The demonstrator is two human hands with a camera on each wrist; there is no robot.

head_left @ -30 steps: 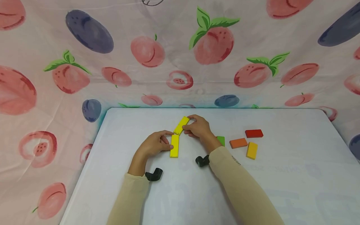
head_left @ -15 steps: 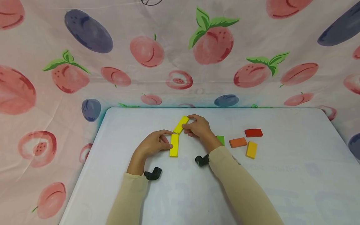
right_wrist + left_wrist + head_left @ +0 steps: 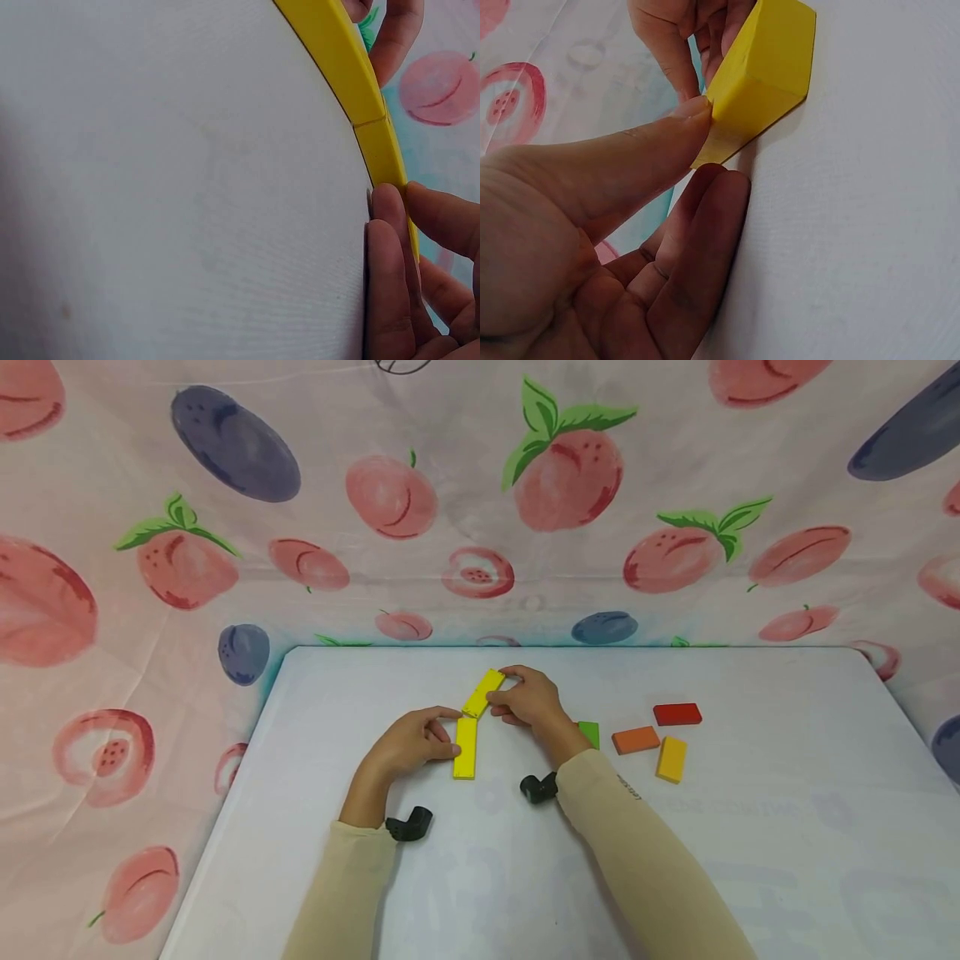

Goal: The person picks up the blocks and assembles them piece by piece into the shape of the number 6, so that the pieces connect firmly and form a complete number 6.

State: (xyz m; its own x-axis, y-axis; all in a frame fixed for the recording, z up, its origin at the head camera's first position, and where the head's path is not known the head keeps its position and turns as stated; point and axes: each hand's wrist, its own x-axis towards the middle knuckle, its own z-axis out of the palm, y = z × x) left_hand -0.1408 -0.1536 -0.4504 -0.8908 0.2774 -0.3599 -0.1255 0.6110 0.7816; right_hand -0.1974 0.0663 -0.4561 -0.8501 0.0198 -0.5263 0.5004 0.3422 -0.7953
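Two yellow rectangular blocks meet end to end at an angle on the white table, as the head view shows. My left hand (image 3: 408, 745) holds the near yellow block (image 3: 465, 760) along its left side, thumb over the edge and index finger at the far corner. The far yellow block (image 3: 480, 695) slants up to the right. My right hand (image 3: 531, 697) grips it, with the index finger at its far end and the thumb on its right side. In the right wrist view, a thin seam separates the two blocks. Fingers hide part of the far block.
Right of my right wrist lie a green block (image 3: 589, 733), partly hidden by the arm, an orange block (image 3: 636, 741), a red block (image 3: 677, 715) and a yellow-orange block (image 3: 671, 760). A fruit-print cloth (image 3: 300, 610) hangs behind the white table (image 3: 787, 735).
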